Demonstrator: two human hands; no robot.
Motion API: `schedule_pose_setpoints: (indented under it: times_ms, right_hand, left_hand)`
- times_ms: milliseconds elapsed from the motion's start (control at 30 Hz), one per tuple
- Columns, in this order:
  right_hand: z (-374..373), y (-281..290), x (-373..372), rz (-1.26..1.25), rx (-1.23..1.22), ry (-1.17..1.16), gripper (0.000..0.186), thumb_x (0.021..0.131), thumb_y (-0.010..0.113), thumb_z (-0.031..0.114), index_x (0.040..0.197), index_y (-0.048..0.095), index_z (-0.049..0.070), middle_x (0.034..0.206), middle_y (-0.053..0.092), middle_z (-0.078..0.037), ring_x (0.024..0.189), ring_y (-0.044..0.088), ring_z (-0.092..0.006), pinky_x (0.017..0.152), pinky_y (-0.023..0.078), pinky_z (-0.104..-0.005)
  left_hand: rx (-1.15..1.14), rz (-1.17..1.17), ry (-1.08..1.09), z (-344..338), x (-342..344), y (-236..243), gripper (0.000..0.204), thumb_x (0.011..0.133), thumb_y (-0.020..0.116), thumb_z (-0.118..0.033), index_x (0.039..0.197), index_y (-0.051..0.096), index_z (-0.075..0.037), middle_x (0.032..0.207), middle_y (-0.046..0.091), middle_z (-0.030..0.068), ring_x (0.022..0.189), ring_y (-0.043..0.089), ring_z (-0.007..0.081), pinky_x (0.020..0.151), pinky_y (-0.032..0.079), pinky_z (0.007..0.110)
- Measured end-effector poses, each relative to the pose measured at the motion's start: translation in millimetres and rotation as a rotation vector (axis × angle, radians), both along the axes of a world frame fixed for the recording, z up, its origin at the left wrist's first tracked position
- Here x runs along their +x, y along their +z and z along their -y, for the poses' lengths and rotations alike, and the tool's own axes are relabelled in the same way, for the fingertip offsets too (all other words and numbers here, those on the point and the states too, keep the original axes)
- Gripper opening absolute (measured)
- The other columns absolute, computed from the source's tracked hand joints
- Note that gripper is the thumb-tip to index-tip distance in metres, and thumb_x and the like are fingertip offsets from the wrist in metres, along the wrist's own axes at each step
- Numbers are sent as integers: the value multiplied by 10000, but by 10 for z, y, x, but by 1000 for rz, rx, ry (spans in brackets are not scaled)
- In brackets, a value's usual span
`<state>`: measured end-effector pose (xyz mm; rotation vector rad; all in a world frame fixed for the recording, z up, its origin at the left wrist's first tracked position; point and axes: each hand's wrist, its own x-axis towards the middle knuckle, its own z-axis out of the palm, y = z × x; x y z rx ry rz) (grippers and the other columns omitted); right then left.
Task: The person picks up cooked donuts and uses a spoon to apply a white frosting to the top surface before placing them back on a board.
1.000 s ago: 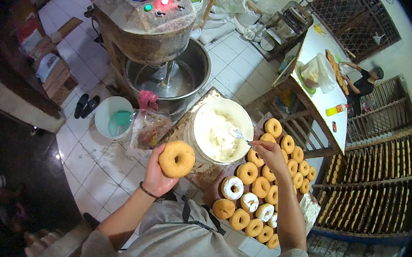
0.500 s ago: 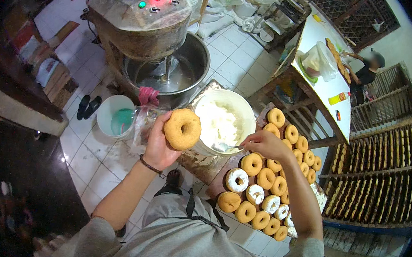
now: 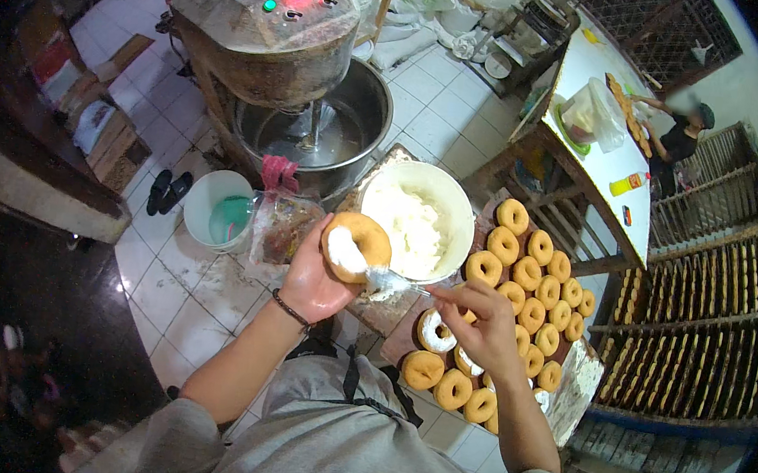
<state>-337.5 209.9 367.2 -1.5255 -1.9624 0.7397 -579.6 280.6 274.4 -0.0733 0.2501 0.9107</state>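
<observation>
My left hand point(image 3: 312, 283) is closed around a golden ring doughnut point(image 3: 371, 229), held up beside the bucket. White cream point(image 3: 342, 249) covers the doughnut's left side. Pinched in my right hand point(image 3: 482, 327) is a metal spoon point(image 3: 400, 283), its bowl end at the doughnut's lower right edge. Just behind, a white bucket point(image 3: 470, 231) holds more white cream point(image 3: 411, 226). Several plain doughnuts point(image 3: 513, 217) lie in rows on a board to the right. A white-coated doughnut point(image 3: 434, 333) sits among them, and other coated ones are partly hidden under my right hand and forearm.
A large mixer point(image 3: 261, 41) with a steel bowl point(image 3: 381, 115) stands ahead. Left of the bucket are a clear plastic bag point(image 3: 285, 228) and a pail point(image 3: 194, 211) of green liquid. At the right, a person point(image 3: 681, 137) works at a white table point(image 3: 594, 197), near racks of baked pieces point(image 3: 708, 283).
The spoon has moved from the bucket to the doughnut, and white cream now lies on the doughnut's left side. My right hand has shifted down and slightly left.
</observation>
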Motion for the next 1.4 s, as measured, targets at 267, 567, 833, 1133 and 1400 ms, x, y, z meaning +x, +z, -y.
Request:
schedule_pose_setpoints:
  times_ms: [267,567,833,1133,1400]
  right_hand:
    - [171,91,389,173,197,-15,181,815,748,170,989,796,183,741,600,-36,684,570,-217,620,427,-346]
    - [943,376,678,154,90,123,160,850,732,173,999,784,150,712,651,-63,569,597,-188,575,437,-308]
    - [1843,-149,1315,-507,-272,-304,224,935,699,184,1066,736,5,800,671,29,670,530,-17,592,412,-186]
    - [2073,-520,1586,-281,-230,-343,254,932,698,236,1075,742,31,705,634,10,632,509,-28,556,397,-221]
    - [441,-280,854,201,2,-214,262,908,663,337,1032,764,130,859,726,-169,760,702,-321,680,535,-391]
  left_hand:
    - [26,26,-336,229,65,157,503,1051,403,-420,1398,489,-67,1379,559,116,1251,557,263,1087,436,451]
    - [128,-76,-433,1004,788,330,562,1063,322,-498,1346,511,-51,1307,604,112,1208,595,251,1070,453,441]
    - [290,-335,-190,1895,1492,361,598,1056,286,-493,1411,466,-46,1386,561,118,1279,548,258,1131,386,434]
    - [161,-328,-75,2234,1574,107,525,1068,295,-442,1371,496,-63,1353,578,115,1268,550,260,1120,398,433]
    - [-20,-171,75,1707,726,-192,568,1030,353,-474,1389,482,-52,1400,540,123,1309,506,276,1146,365,451]
